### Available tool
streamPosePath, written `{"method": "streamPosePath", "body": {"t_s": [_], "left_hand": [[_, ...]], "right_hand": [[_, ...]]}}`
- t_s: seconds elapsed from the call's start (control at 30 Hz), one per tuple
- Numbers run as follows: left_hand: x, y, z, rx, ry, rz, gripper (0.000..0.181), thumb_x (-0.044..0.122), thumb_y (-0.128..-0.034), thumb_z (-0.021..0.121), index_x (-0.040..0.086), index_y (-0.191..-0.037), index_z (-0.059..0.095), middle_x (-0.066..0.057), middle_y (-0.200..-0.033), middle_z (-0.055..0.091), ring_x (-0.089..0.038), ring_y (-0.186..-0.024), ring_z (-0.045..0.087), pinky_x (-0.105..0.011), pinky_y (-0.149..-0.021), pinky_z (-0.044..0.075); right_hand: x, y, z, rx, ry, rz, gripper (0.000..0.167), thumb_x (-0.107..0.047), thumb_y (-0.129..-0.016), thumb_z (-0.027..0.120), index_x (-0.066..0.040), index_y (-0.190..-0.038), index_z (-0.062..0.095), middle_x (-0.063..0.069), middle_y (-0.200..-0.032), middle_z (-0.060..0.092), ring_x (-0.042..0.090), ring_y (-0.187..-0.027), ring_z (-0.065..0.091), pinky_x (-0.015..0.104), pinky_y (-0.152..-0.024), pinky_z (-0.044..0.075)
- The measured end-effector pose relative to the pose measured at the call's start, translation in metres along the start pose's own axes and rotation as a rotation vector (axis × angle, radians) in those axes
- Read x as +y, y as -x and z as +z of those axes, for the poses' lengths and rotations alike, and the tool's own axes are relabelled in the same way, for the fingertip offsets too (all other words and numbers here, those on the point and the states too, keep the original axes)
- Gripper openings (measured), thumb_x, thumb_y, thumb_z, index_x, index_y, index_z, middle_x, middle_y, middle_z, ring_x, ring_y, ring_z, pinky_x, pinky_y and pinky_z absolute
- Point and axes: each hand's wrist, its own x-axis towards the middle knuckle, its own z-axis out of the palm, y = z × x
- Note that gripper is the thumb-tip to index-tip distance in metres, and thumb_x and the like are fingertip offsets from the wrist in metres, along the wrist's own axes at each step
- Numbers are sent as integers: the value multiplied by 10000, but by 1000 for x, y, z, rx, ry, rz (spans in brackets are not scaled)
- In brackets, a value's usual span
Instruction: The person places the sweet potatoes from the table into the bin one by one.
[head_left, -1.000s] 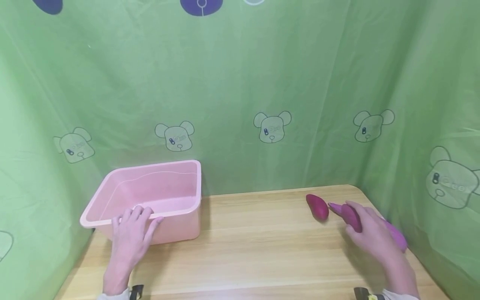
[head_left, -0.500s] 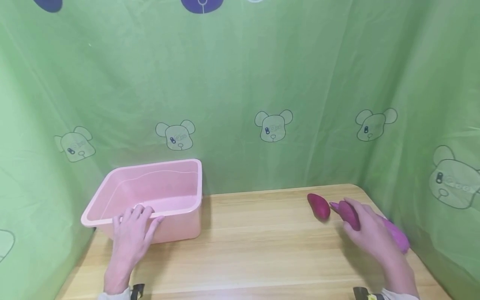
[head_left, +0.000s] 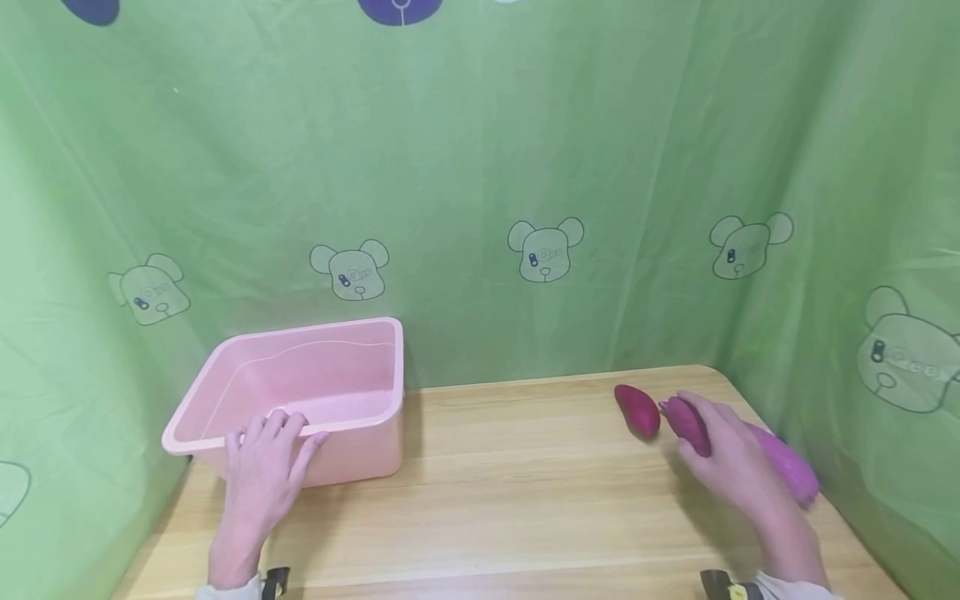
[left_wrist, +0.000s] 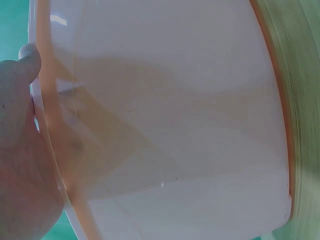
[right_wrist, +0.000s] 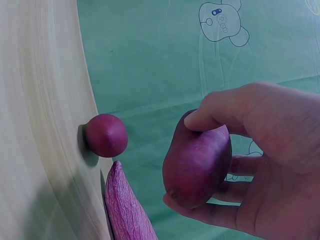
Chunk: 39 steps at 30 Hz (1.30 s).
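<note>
My left hand (head_left: 262, 467) grips the front rim of a pink plastic tub (head_left: 390, 442), its fingers curled over the edge. In the left wrist view the thumb (left_wrist: 31, 62) lies against the rim beside the tub's smooth outer wall (left_wrist: 200, 125). My right hand (head_left: 731, 458) holds a smooth dark red mango (right_wrist: 197, 165) between thumb and fingers, above the table. A second dark red mango (head_left: 637, 411) lies on the table to its left. Partly hidden under the right hand lies a long, wrinkled purple vegetable (head_left: 787, 467) with a pointed end, its exact kind unclear.
The tub stands at the left of a light wooden table (head_left: 510, 508). A green curtain (head_left: 465, 167) with bear-head prints hangs behind and along both sides, close to the table's edges.
The right hand has shifted slightly left and away from me with the mango, uncovering more of the purple vegetable. The left hand and tub stay put.
</note>
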Motion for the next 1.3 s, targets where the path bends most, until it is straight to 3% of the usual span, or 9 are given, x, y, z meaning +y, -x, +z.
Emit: {"method": "streamPosePath", "body": {"t_s": [0.6, 0.83, 1.07, 1.3], "left_hand": [[0, 0, 4, 20, -26, 14, 285, 419, -1009, 623, 137, -989, 589, -74, -945, 573, -321, -901, 506, -558, -841, 325], [-1, 0, 4, 35, -31, 21, 283, 421, -1004, 629, 143, -979, 581, -66, -926, 560, -319, -875, 499, -556, -838, 328], [0, -3, 2, 16, -21, 2, 289, 427, -1018, 611, 142, -977, 590, -64, -933, 558, -322, -897, 508, -568, -857, 326], [-4, -2, 5, 1, -39, 1, 301, 440, -1021, 599, 141, -990, 591, -66, -937, 561, -318, -890, 510, -568, -870, 330]], "right_hand": [[-13, -8, 7, -27, -14, 8, 715, -54, -887, 719, -34, -1529, 405, 338, -1372, 486, 545, -1136, 537, 707, -846, 459], [-19, -18, 10, 4, -39, -28, 693, -30, -885, 714, -29, -1515, 425, 321, -1351, 500, 512, -1133, 537, 696, -843, 459], [-28, -32, 11, -13, -42, -31, 706, -38, -896, 712, -34, -1531, 402, 319, -1333, 504, 502, -1096, 551, 688, -797, 484], [-38, -38, 14, -36, -49, -12, 729, -41, -895, 724, -48, -1544, 390, 318, -1381, 479, 518, -1142, 534, 700, -841, 479]]}}
